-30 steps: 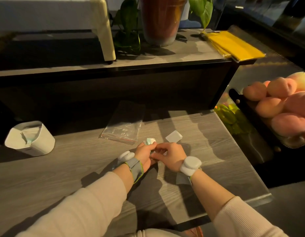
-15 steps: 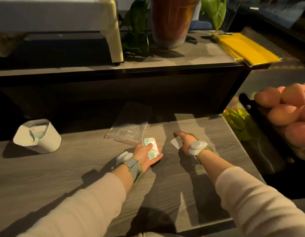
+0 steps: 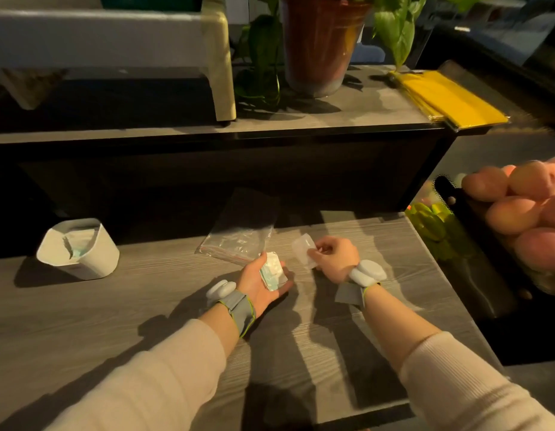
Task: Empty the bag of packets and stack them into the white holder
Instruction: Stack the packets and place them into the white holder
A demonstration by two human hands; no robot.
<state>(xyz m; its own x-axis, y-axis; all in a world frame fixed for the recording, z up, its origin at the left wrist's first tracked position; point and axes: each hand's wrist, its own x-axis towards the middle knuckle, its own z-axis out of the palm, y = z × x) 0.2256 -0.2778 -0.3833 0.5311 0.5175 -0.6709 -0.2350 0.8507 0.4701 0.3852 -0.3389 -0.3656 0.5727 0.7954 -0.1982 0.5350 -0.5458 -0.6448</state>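
My left hand (image 3: 260,284) grips a small stack of white and teal packets (image 3: 272,270) on the wooden table (image 3: 145,306). Just to the right, my right hand (image 3: 333,258) pinches a single white packet (image 3: 305,248), lifted a little off the table. The clear zip bag (image 3: 239,241) with a red seal strip lies flat just behind my left hand; I cannot tell if anything is inside. The white holder (image 3: 80,250) stands at the far left of the table, with some teal and white packets in it.
A raised shelf (image 3: 332,119) behind the table carries a potted plant (image 3: 316,48), a white stand (image 3: 220,57) and a yellow wrapped pack (image 3: 447,98). To the right, past the table edge, lie pink round fruit (image 3: 519,206) and green items (image 3: 431,222).
My hands separated: the left kept the packet stack and turned it upward, while the right reached to the lone white packet on the table and picked it up.
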